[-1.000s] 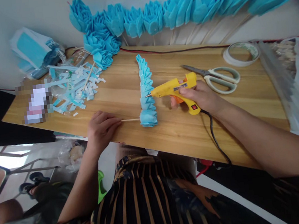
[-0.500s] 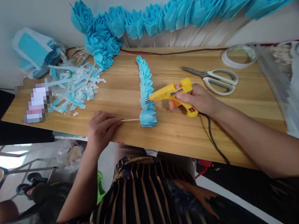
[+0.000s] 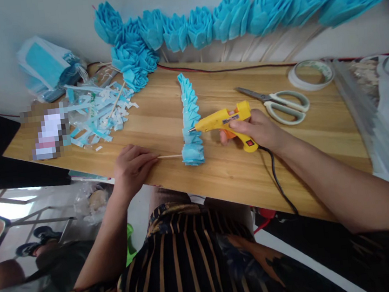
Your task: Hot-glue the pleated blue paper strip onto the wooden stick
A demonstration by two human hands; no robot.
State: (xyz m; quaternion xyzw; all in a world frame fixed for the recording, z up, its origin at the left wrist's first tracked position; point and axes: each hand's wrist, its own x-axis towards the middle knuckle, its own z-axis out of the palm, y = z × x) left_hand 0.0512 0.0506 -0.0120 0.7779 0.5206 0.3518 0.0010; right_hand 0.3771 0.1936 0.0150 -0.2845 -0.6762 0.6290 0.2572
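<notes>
left hand (image 3: 131,165) pinches stick (image 3: 170,156) at desk (image 3: 219,176) near edge | right hand (image 3: 261,129) grips glue gun (image 3: 225,120), nozzle on folded blue strip (image 3: 190,113) mid-desk | seemingly only near end rolled, most left

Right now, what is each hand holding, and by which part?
The right hand grips the yellow glue gun by its handle. The left hand pinches the thin stick at its bare end.
</notes>
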